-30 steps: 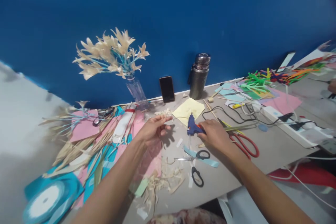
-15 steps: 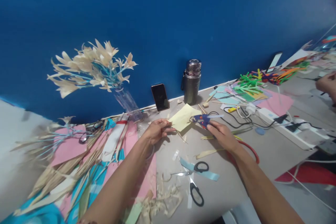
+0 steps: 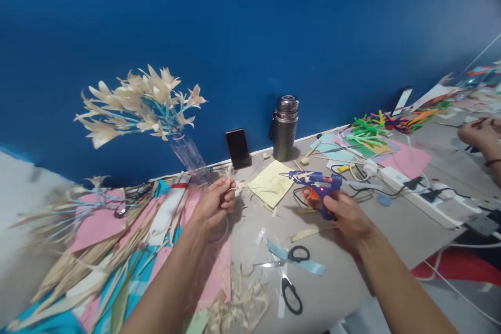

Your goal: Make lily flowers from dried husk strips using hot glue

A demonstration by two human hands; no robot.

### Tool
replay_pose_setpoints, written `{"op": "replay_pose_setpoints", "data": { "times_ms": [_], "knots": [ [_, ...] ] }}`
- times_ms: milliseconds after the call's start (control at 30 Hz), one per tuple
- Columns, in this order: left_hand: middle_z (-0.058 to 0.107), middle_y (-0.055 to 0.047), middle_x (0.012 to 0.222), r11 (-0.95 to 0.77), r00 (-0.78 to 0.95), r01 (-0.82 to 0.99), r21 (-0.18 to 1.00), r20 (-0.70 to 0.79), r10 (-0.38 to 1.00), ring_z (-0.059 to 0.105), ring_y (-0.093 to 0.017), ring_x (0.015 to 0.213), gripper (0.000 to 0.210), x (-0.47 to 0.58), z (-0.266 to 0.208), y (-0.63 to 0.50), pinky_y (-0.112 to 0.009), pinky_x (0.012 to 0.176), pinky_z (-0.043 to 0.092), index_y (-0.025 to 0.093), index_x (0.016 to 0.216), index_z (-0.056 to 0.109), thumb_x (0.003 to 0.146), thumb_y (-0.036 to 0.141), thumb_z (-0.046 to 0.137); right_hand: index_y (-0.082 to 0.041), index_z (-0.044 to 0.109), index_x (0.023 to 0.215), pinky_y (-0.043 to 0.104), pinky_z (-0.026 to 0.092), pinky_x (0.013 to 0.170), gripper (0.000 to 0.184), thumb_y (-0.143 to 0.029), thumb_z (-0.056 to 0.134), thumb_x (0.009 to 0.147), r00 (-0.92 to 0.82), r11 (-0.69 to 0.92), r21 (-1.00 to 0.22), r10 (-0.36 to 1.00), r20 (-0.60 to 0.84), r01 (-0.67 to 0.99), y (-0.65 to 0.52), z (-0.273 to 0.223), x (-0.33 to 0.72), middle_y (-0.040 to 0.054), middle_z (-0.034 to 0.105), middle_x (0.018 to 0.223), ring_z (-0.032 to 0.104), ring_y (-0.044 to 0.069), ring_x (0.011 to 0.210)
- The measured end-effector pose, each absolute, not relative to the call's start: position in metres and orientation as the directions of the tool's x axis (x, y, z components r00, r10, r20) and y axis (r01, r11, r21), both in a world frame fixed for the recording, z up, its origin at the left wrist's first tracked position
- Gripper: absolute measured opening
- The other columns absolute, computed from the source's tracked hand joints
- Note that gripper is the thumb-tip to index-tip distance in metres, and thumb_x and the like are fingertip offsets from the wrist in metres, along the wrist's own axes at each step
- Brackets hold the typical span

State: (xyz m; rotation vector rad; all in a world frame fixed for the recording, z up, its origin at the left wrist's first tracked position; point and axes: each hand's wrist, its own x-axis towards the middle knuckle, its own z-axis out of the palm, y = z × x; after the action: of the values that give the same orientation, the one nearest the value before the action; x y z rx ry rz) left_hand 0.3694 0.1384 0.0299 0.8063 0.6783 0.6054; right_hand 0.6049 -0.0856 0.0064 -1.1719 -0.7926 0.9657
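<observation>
My right hand (image 3: 350, 214) is wrapped round the handle of a blue hot glue gun (image 3: 319, 180) with an orange trigger and a small red light. Its nozzle points left, above the right corner of a pale yellow paper sheet (image 3: 270, 183) on the table. To the left of that sheet, my left hand (image 3: 217, 199) is closed in a pinch. A small pale husk piece (image 3: 229, 171) pokes up from its fingertips; the rest is hidden. Black-handled scissors (image 3: 287, 271) lie open nearer to me, across a light blue strip (image 3: 313, 266).
Cream flowers on blue stems (image 3: 148, 102) stand in a clear vase (image 3: 190, 156). A phone (image 3: 238, 148) and steel flask (image 3: 285, 128) stand by the wall. Husk strips lie left; a power strip (image 3: 418, 195) with cables lies right. Another person's hand (image 3: 479, 133) is at far right.
My right hand has gripped the glue gun, now turned with its handle in my palm. My left hand has drawn back left from the yellow sheet and closed into a pinch.
</observation>
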Motion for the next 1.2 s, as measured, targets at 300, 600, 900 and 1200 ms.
{"op": "replay_pose_setpoints", "data": {
  "times_ms": [300,600,900,1200],
  "knots": [
    [0.060,0.002,0.071,0.632,0.762,-0.278,0.724,-0.234,0.604,0.035,0.001,0.043,0.029,0.365,0.056,0.076,-0.009,0.035,0.023,0.009,0.078,0.066,0.070,0.023,0.089,-0.020,0.077,0.109,0.037,0.058,0.083,0.044,-0.058,0.060,0.093,0.220,0.175,-0.982,0.958,0.186,0.069,-0.098,0.017,0.562,0.0126,0.075,0.106,0.068,0.025,0.092],
    [0.062,0.001,0.064,0.622,0.796,-0.300,0.723,-0.170,0.581,0.036,0.000,0.040,0.033,0.370,0.057,0.058,-0.012,0.037,0.020,0.012,0.072,0.062,0.066,0.025,0.092,-0.021,0.078,0.111,0.034,0.062,0.074,0.044,-0.056,0.059,0.093,0.183,0.035,-0.983,0.981,0.068,0.179,-0.105,0.030,0.550,0.0104,0.076,0.091,0.072,0.026,0.081],
    [0.062,0.002,0.061,0.617,0.790,-0.299,0.728,-0.173,0.588,0.036,-0.001,0.038,0.039,0.372,0.057,0.055,-0.014,0.038,0.020,0.013,0.073,0.057,0.064,0.026,0.093,-0.018,0.078,0.111,0.030,0.060,0.071,0.051,-0.061,0.057,0.094,0.157,0.021,-0.981,0.986,0.052,0.195,-0.107,0.031,0.551,0.0117,0.076,0.097,0.071,0.023,0.078],
    [0.062,0.002,0.062,0.601,0.787,-0.294,0.743,-0.168,0.593,0.035,-0.001,0.039,0.040,0.371,0.058,0.056,-0.015,0.039,0.019,0.013,0.073,0.057,0.063,0.028,0.093,-0.020,0.079,0.108,0.038,0.061,0.079,0.046,-0.059,0.058,0.094,0.163,0.060,-0.976,0.982,0.095,0.208,-0.104,0.024,0.554,0.0117,0.077,0.098,0.072,0.027,0.087]
  ]
}}
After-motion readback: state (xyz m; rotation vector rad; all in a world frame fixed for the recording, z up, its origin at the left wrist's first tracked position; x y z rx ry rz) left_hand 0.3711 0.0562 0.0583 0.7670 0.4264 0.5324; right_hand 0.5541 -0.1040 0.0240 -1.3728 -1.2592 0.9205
